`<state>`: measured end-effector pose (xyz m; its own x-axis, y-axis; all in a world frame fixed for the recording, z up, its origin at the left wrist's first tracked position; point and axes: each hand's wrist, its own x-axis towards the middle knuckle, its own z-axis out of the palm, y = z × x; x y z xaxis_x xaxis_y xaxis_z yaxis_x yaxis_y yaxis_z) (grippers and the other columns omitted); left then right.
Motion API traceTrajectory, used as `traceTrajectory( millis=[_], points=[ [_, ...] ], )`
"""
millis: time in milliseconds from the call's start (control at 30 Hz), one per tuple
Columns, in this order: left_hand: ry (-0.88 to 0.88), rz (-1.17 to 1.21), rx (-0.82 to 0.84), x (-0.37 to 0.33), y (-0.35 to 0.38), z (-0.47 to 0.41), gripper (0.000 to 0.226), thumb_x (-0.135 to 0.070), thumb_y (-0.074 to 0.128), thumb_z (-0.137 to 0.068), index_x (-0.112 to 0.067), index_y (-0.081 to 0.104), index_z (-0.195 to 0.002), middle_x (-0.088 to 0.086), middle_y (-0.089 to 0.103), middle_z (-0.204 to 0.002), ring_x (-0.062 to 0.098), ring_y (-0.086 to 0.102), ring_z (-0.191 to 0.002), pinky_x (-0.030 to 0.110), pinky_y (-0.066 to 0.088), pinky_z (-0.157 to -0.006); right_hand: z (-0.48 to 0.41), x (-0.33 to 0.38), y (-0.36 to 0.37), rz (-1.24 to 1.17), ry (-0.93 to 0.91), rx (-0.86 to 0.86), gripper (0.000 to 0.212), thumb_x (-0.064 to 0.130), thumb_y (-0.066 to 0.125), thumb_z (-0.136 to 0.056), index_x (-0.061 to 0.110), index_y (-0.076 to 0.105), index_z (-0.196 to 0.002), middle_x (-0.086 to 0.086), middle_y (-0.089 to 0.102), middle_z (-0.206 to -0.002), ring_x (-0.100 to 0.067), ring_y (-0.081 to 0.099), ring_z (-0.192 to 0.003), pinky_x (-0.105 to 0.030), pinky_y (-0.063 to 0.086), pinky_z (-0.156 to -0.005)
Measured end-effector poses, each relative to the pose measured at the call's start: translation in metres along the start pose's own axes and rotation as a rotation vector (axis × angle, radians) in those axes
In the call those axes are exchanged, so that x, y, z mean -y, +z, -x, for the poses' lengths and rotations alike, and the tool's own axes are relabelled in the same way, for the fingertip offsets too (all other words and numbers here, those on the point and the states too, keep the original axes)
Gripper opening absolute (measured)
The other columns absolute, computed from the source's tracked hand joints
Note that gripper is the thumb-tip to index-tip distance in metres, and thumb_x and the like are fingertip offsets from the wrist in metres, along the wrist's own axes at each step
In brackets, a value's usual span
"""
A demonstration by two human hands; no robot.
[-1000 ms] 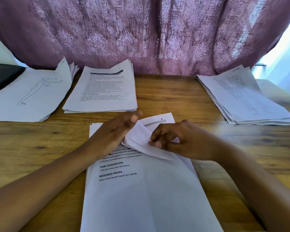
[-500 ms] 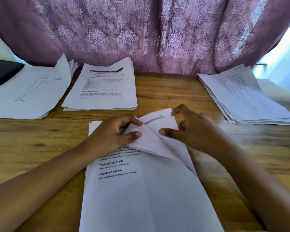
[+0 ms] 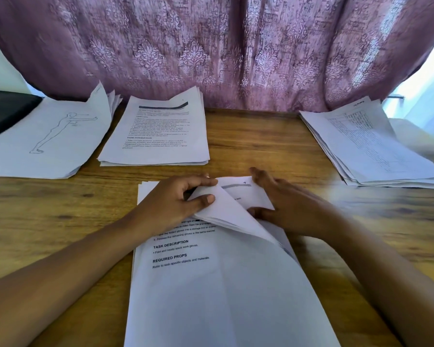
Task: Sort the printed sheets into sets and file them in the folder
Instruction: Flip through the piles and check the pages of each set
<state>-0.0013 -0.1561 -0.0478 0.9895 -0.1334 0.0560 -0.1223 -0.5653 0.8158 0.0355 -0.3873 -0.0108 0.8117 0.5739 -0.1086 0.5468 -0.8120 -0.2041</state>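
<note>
While the left hand (image 3: 176, 199) pinched the top corner of the near stack (image 3: 211, 291) and bent it back, sorting was the step in hand.
Thumb and fingers held that bent corner (image 3: 226, 211); the right hand (image 3: 288, 209), a bit blurred, lay spread on the sheet below (image 3: 246, 195). Next, I think, one sheet had to slide free and go to its matching pile at the back of the tabletop (image 3: 60, 209): drawing pile (image 3: 48, 146), words pile (image 3: 158, 146) or grid pile (image 3: 366, 151). A dark thing (image 3: 5, 113) far left was maybe the folder.
</note>
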Motion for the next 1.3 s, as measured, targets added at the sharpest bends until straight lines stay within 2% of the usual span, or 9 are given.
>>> traceTrajectory(
  millis=[133,267,433,567,733,867,1000,1200,1300],
  points=[
    [0.005,0.0,-0.009,0.0,0.0,0.0,0.038,-0.032,0.066,-0.087,-0.035,0.063,-0.124,-0.022,0.049,-0.138,-0.011,0.047,-0.121,0.003,0.036,-0.095,0.001,-0.001,-0.002,-0.024,-0.01,-0.027,0.08,0.051,0.056,-0.089,0.026,0.01,-0.15,0.006,0.051,-0.14,-0.021,0.047,-0.128,-0.033,0.037,-0.101],
    [0.003,0.026,-0.011,0.0,0.0,-0.001,0.041,-0.035,0.064,-0.088,-0.041,0.055,-0.128,-0.021,0.057,-0.129,-0.008,0.055,-0.113,0.005,0.041,-0.09,0.006,0.004,-0.016,-0.368,0.019,-0.271,0.068,0.069,0.048,-0.076,0.032,0.035,-0.132,0.01,0.066,-0.068,0.0,0.057,-0.064,-0.024,0.043,-0.064],
    [0.039,0.089,-0.057,-0.008,-0.002,0.003,0.037,-0.052,0.035,-0.094,-0.049,0.057,-0.123,-0.031,0.056,-0.121,-0.02,0.047,-0.113,-0.002,0.03,-0.09,0.013,0.014,-0.014,-0.426,-0.18,0.017,0.065,0.062,0.043,-0.081,0.042,0.024,-0.141,0.012,0.07,-0.111,-0.001,0.059,-0.104,-0.018,0.041,-0.089],
    [0.012,0.049,-0.03,-0.014,-0.003,0.003,0.042,-0.051,0.035,-0.091,-0.036,0.073,-0.104,-0.037,0.056,-0.104,-0.026,0.047,-0.098,-0.007,0.028,-0.079,0.007,0.004,-0.015,-0.482,-0.101,-0.127,0.049,0.052,0.051,-0.086,0.031,0.043,-0.13,0.013,0.069,-0.114,-0.005,0.062,-0.101,-0.026,0.045,-0.087],
    [-0.025,0.111,-0.059,-0.015,-0.005,0.004,0.047,-0.051,0.031,-0.093,-0.035,0.074,-0.101,-0.039,0.054,-0.106,-0.031,0.042,-0.095,-0.005,0.023,-0.082,-0.002,0.0,-0.002,-0.026,-0.021,-0.027,0.082,0.045,0.057,-0.091,0.022,0.006,-0.151,0.006,0.036,-0.151,-0.02,0.036,-0.137,-0.035,0.025,-0.112],
    [-0.083,0.167,-0.065,-0.015,-0.003,0.005,0.063,-0.065,0.017,-0.085,-0.042,0.074,-0.096,-0.04,0.053,-0.111,-0.021,0.044,-0.106,0.003,0.023,-0.089,-0.001,0.004,-0.005,-0.15,-0.013,0.047,0.075,0.044,0.054,-0.093,0.028,0.009,-0.15,0.006,0.053,-0.139,-0.02,0.05,-0.126,-0.033,0.036,-0.101],
    [-0.074,0.224,-0.068,-0.015,-0.003,0.007,0.067,-0.065,0.012,-0.086,-0.042,0.074,-0.098,-0.031,0.059,-0.115,-0.019,0.048,-0.104,0.016,0.029,-0.096,0.003,0.01,-0.013,-0.713,0.167,-0.211,0.057,0.058,0.054,-0.082,0.028,0.045,-0.129,0.002,0.066,-0.089,-0.007,0.062,-0.072,-0.02,0.046,-0.06],
    [-0.002,0.302,-0.027,-0.008,-0.005,0.005,0.09,-0.103,0.016,-0.05,-0.063,0.042,-0.126,-0.028,0.064,-0.116,-0.007,0.056,-0.113,0.02,0.039,-0.096,0.028,0.019,-0.002,-0.88,0.231,0.015,0.097,0.058,0.075,-0.056,0.034,0.032,-0.139,0.004,0.064,-0.119,-0.018,0.066,-0.101,-0.039,0.055,-0.085],
    [0.011,0.3,-0.023,-0.011,-0.006,0.007,0.097,-0.104,0.016,-0.048,-0.06,0.036,-0.132,-0.028,0.063,-0.116,-0.003,0.053,-0.114,0.021,0.035,-0.097,0.019,0.018,0.015,-0.776,0.318,-0.114,0.053,0.039,0.073,-0.08,0.02,0.054,-0.125,0.001,0.065,-0.116,-0.023,0.065,-0.1,-0.049,0.054,-0.089]
  ],
)
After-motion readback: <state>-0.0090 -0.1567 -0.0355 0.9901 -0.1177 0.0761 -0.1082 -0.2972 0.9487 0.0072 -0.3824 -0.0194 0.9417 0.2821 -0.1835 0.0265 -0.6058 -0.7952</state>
